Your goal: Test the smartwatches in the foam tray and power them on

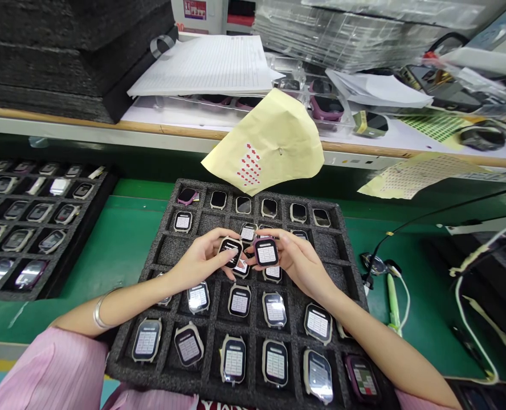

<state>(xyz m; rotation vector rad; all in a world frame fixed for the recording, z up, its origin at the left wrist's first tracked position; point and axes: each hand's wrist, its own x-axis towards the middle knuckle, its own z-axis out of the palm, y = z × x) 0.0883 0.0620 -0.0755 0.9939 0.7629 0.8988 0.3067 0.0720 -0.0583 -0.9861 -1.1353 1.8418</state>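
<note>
My left hand pinches a small watch body with a white case, its screen facing up. Beside it my right hand grips a watch body with a purple case and a lit white screen. The two watches almost touch above the middle of a dark foam tray. The tray's cells hold several more watch bodies, most with lit grid screens. Several cells on its left side are empty.
A second foam tray of watch bodies lies at the left on the green mat. A yellow sticker sheet hangs over the shelf edge behind the tray. Cables and a green pen lie at the right. Papers and stacked foam fill the shelf.
</note>
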